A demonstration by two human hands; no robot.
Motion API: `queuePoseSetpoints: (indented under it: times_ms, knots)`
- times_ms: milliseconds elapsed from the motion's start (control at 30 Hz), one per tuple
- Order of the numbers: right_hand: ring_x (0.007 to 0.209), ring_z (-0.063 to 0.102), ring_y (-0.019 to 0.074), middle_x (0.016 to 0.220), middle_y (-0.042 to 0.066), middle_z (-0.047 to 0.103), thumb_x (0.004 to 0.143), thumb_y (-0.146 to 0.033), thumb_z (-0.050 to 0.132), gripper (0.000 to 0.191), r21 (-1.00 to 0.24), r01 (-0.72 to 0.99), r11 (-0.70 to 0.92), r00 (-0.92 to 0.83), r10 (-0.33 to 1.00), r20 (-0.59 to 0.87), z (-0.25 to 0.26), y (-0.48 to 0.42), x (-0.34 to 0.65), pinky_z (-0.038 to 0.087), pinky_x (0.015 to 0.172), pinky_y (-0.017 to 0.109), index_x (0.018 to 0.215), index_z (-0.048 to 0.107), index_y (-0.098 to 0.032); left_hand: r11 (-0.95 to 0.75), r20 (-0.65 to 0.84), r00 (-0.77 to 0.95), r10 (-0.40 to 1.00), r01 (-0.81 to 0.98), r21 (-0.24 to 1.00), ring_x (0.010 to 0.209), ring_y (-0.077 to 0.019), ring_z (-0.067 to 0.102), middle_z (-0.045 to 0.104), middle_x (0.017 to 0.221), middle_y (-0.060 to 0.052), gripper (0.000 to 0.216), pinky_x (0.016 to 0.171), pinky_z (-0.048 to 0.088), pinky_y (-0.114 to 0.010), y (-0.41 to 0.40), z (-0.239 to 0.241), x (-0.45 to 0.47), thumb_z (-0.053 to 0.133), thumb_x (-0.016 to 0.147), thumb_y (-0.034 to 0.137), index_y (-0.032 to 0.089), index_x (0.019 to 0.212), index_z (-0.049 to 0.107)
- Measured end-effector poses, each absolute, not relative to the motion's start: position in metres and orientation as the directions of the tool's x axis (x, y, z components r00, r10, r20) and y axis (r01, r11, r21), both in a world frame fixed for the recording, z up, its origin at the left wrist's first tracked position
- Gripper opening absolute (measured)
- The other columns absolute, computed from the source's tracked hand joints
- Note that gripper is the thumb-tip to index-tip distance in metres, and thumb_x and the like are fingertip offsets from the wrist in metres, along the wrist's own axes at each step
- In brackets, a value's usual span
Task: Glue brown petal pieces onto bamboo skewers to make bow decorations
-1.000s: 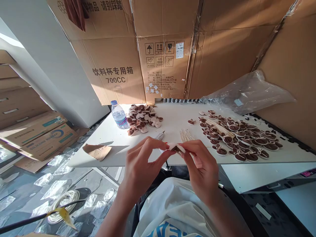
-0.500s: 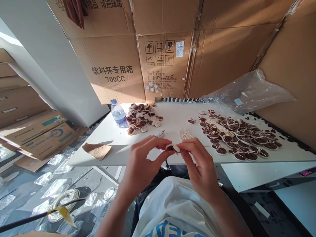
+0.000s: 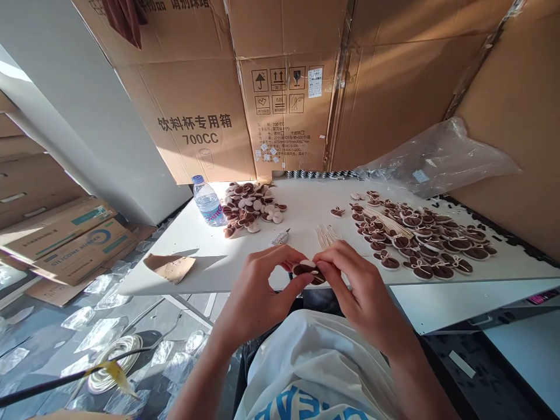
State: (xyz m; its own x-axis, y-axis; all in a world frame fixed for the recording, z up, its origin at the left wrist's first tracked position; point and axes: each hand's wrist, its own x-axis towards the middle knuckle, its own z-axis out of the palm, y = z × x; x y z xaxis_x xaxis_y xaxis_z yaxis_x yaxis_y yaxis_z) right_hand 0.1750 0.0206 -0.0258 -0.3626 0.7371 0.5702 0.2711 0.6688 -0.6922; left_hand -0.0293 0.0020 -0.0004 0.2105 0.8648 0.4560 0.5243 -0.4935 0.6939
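Just above the table's front edge, my left hand [image 3: 262, 286] and my right hand [image 3: 356, 283] pinch one small brown-and-white felt piece [image 3: 308, 269] between them. Fingers and thumbs close on it from both sides and cover its ends. Beyond my hands lies a bunch of thin cream cords [image 3: 326, 236]. Left of the cords is a small whitish object with a dark tip [image 3: 280, 238], its kind unclear. A heap of loose brown-and-white felt pieces [image 3: 247, 204] sits at the back left. To the right spreads a larger pile of similar pieces tied with cord bows [image 3: 431, 242].
A water bottle [image 3: 207, 201] stands beside the left heap. Nearer lies a torn cardboard scrap [image 3: 168, 267]. Large cardboard sheets [image 3: 196, 93] wall off the table's back, with a clear plastic bag [image 3: 441, 157] at the right. Coiled cable [image 3: 114, 361] lies on the floor.
The felt piece has turned in my fingers, and more of its brown side shows. My right hand has shifted slightly towards it; both hands keep hold. The view has tilted slightly.
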Motion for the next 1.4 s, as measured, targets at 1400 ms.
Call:
queuePoseSetpoints:
  times_ms: [1400]
  knots:
    - [0.073, 0.072, 0.014, 0.086, 0.0, 0.075, 0.106, -0.037, 0.074, 0.014, -0.893, -0.203, 0.401, -0.025, 0.91, 0.414, -0.032, 0.013, 0.145, 0.061, 0.063, 0.021, 0.103, 0.071, -0.024, -0.343, 0.288, 0.228, 0.93, 0.26, 0.902, 0.078, -0.0205, 0.067, 0.069, 0.08, -0.003, 0.012, 0.078, 0.057, -0.036, 0.003, -0.002, -0.026, 0.07, 0.092, 0.03, 0.019, 0.086, 0.07]
